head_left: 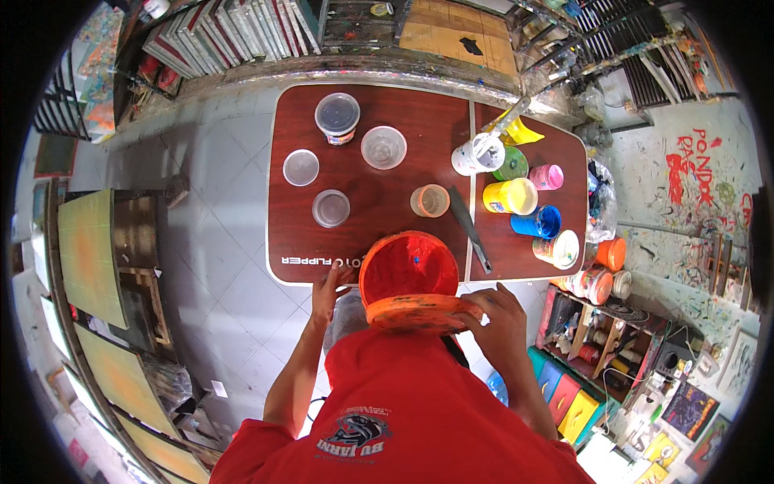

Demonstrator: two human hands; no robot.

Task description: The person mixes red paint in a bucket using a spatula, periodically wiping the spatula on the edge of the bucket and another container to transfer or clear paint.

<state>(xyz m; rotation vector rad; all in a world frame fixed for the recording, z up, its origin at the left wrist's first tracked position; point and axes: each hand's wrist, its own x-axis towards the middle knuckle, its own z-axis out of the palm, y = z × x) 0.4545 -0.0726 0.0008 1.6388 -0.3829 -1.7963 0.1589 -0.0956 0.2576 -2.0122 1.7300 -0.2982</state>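
Note:
A round orange bucket (409,266) with wet red paint inside stands at the table's near edge, its mouth facing up at me. An orange lid (423,315), smeared with dark marks, is tilted against the near side of its rim. My right hand (493,317) is closed on the lid's right edge, thumb and fingers on either side. My left hand (327,292) is at the bucket's left side with fingers bent toward it; the bucket hides part of the contact. A dark flat spatula (469,230) lies on the table to the right of the bucket.
On the brown table (371,214) are clear plastic tubs (384,148), a lidded tub (337,117), an orange-rimmed cup (430,201), a white container (478,155) with tools, and yellow (510,196), blue (538,222) and pink (547,177) paint pots. Shelving (601,343) stands at right.

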